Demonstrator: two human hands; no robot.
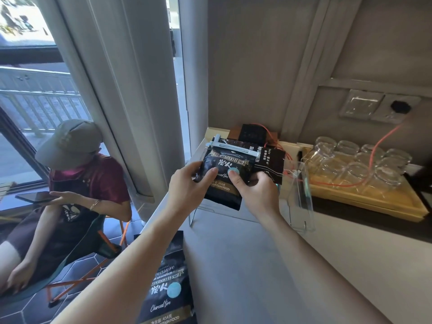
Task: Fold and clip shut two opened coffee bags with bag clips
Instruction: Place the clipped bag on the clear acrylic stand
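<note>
Presently recorded: clipped coffee bag [223, 181] — black, pale bag clip [230, 147] across its folded top — held above the far end of the grey counter [245, 265]. Left hand [187, 192] gripped its left edge, thumb on the front, arm outstretched. Right hand [256, 195] gripped its right side, thumb on the label. Second coffee bag [168, 284] — flat at the counter's near left edge, beneath the left forearm.

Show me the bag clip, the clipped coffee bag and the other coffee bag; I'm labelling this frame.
bag clip [230, 147], head view, middle of bar.
clipped coffee bag [223, 192], head view, lower front.
other coffee bag [167, 298], head view, printed front.
</note>
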